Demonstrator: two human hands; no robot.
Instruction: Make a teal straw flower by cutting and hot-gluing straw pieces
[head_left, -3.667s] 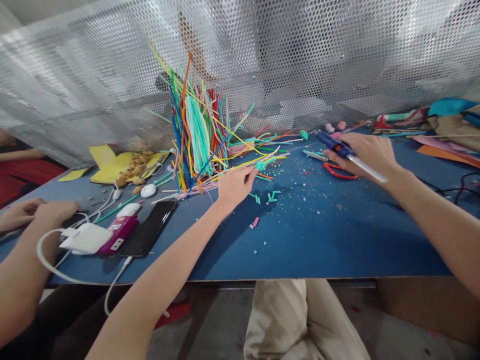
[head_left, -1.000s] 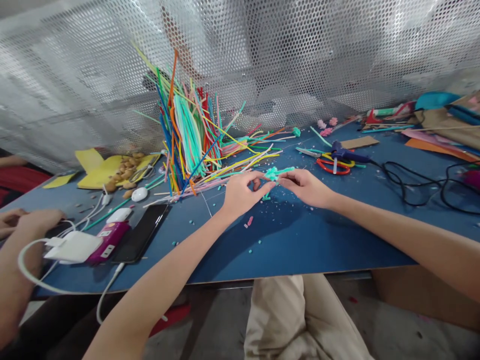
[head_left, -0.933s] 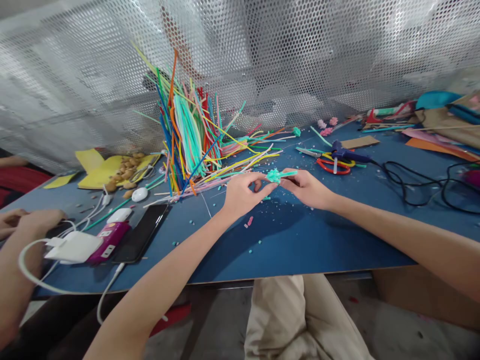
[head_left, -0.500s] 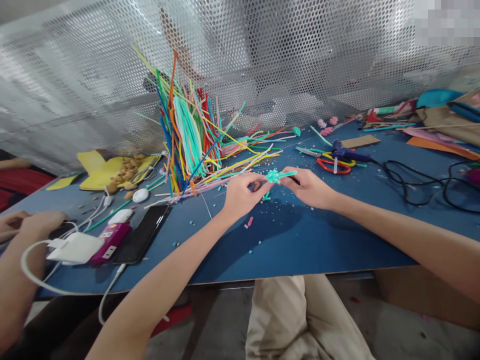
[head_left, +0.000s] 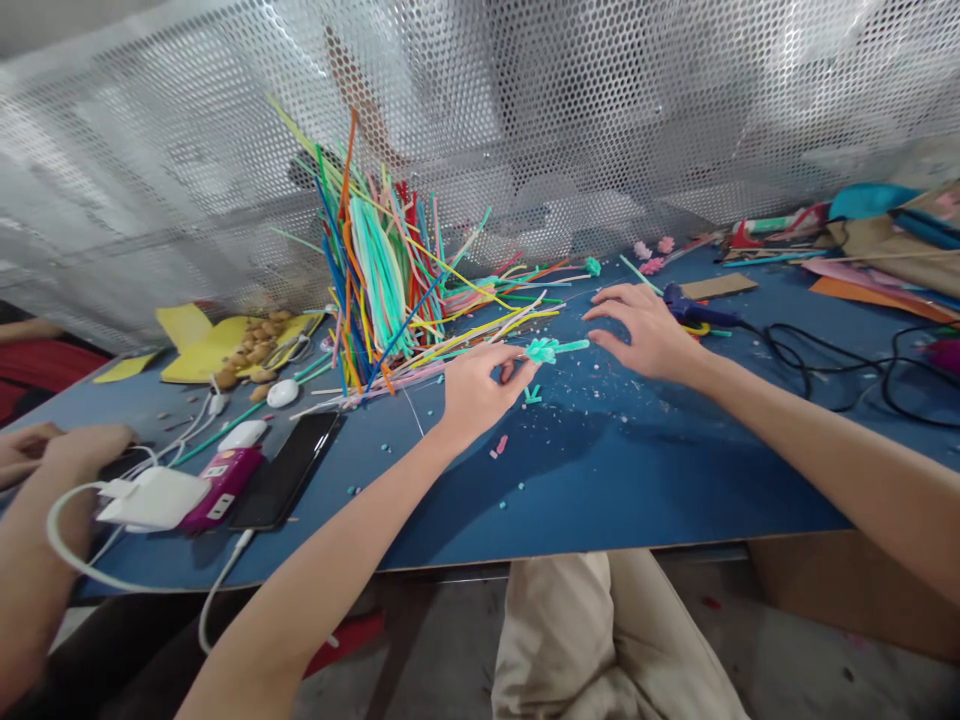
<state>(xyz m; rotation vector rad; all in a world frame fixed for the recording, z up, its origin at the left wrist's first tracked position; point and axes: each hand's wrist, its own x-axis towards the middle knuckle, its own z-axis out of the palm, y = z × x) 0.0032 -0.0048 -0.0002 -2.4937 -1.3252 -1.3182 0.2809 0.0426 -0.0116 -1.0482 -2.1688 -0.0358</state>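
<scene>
Between the thumb and fingers of my left hand point(head_left: 484, 390) is a turquoise pipe-cleaner flower point(head_left: 541, 350), its straight stem pointing right. My right hand point(head_left: 641, 325) is off the flower, fingers apart and holding nothing, over the table near the scissors point(head_left: 701, 328), which it mostly covers. Just beyond its wrist lies a dark blue glue gun point(head_left: 679, 303). Short turquoise offcuts point(head_left: 532, 395) and a small pink piece point(head_left: 501, 443) lie on the table below the flower.
A tall bunch of coloured pipe cleaners point(head_left: 382, 270) stands at the back. Left are a phone point(head_left: 289, 470), a purple power strip point(head_left: 225, 485) and another person's hands point(head_left: 82, 450). A black cable point(head_left: 810, 360) coils at right. Perforated metal point(head_left: 600, 120) backs the table.
My right hand has let go of the flower's stem, opened, and moved right and up toward the scissors and glue gun. My left hand stays almost in place with the flower.
</scene>
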